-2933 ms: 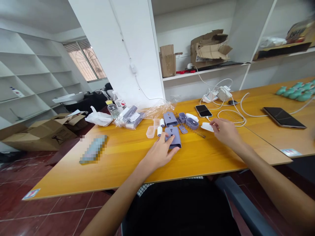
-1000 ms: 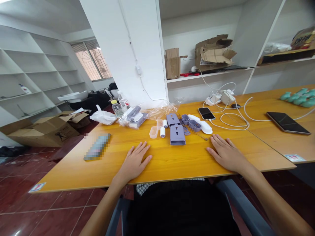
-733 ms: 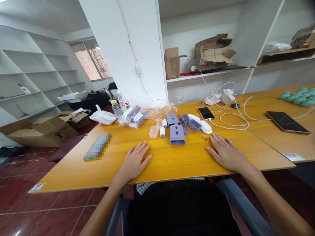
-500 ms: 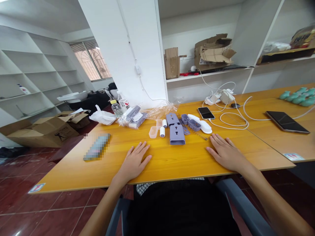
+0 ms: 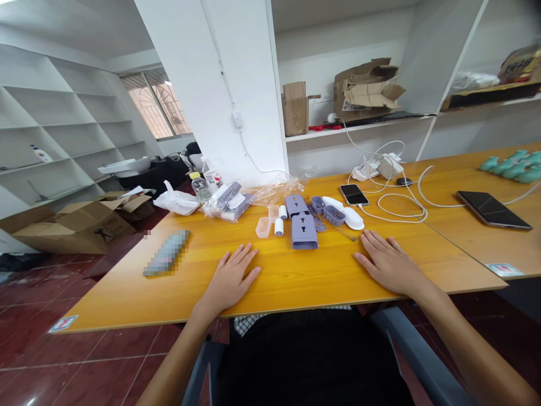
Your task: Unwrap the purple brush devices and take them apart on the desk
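Note:
My left hand lies flat on the wooden table, palm down, fingers stretched and holding nothing. My right hand rests the same way, its fingertips close to a white oval part and a thin metal spring. Between and beyond the hands stand purple plastic housings with cut-out slots. Beside them are purple oval cups, small white cylinders and translucent pinkish cups.
A phone on a white cable and a tablet lie to the right. Teal bottles stand at the far right. Clear plastic wrap, a capped bottle and a white bag are at the back left. A pixelated object lies left.

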`<act>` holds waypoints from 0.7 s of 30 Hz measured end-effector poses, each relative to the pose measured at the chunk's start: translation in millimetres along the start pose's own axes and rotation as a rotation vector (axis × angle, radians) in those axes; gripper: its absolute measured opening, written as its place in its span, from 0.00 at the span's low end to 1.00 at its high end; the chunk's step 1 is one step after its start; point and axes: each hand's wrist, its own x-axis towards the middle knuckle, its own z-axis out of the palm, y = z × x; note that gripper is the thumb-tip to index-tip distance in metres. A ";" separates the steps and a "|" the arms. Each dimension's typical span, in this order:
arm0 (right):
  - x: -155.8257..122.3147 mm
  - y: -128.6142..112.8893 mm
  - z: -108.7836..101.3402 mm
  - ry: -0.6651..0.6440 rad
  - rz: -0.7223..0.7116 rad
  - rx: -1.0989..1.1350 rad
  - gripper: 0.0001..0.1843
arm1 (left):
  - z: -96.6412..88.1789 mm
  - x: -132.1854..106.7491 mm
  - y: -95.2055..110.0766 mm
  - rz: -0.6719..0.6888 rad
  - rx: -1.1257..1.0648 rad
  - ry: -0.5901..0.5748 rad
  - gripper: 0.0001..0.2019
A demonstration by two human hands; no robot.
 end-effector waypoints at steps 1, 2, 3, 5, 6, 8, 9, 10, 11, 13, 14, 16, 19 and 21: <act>0.0 0.1 0.1 0.002 -0.003 0.000 0.42 | 0.5 0.0 -0.4 0.002 -0.003 0.005 0.30; -0.1 0.3 0.3 0.004 -0.007 0.001 0.42 | 1.3 0.1 -1.1 0.005 -0.005 0.013 0.30; -0.1 0.6 0.7 0.006 -0.009 0.001 0.42 | 2.4 0.1 -1.9 0.009 -0.008 0.021 0.30; -0.1 1.2 1.8 0.014 -0.010 0.002 0.42 | 4.8 0.2 -3.8 0.018 -0.012 0.039 0.30; -0.1 1.5 2.5 0.021 -0.012 0.004 0.41 | 5.8 0.2 -4.5 0.020 -0.014 0.048 0.30; -0.1 2.2 3.9 0.035 -0.016 0.011 0.40 | 7.0 0.3 -5.3 0.022 -0.015 0.057 0.30; 0.0 2.5 4.5 0.039 -0.017 0.015 0.40 | 7.0 0.3 -5.2 0.019 -0.015 0.056 0.30; 0.1 2.7 4.9 0.040 -0.016 0.018 0.40 | 6.6 0.4 -4.9 0.016 -0.014 0.050 0.30; 0.3 2.8 5.1 0.038 -0.014 0.020 0.40 | 5.9 0.4 -4.4 0.014 -0.012 0.040 0.30; 0.5 2.8 4.7 0.030 -0.010 0.020 0.40 | 4.1 0.6 -3.2 0.009 -0.010 0.020 0.31; 0.5 2.7 4.1 0.024 -0.007 0.017 0.40 | 3.2 0.6 -2.6 0.006 -0.010 0.015 0.31; 0.4 2.5 2.6 0.018 -0.005 0.009 0.40 | 2.0 0.6 -1.8 0.003 -0.012 0.013 0.31; -0.1 2.7 0.5 0.026 -0.023 0.005 0.39 | 1.6 0.5 -1.6 0.004 -0.009 0.016 0.30; -0.5 3.2 -0.2 0.035 -0.047 0.009 0.37 | 2.1 0.6 -1.9 0.007 -0.004 0.013 0.31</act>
